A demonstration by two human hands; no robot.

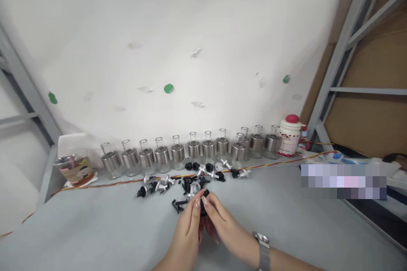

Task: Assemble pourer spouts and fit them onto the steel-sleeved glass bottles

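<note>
My left hand (188, 225) and my right hand (226, 221) meet above the table, both closed on a small black plastic part (204, 209). Thumbs and fingertips pinch it from either side and hide much of its shape. Just beyond the fingers lies a loose pile of black pieces (188, 184) and whitish plastic pieces (194, 187). A thin black bent piece (180, 205) rests left of my fingertips. More black and white pieces lie to the left (155, 186) and farther back.
Along the wall stands a row of glass bottles (161, 154) with metallic sleeves and open necks. A plastic tub (76, 169) is at the left end, a white jar (290, 137) with a red lid at the right. A red-yellow cable (273, 164) crosses the grey table (127, 233).
</note>
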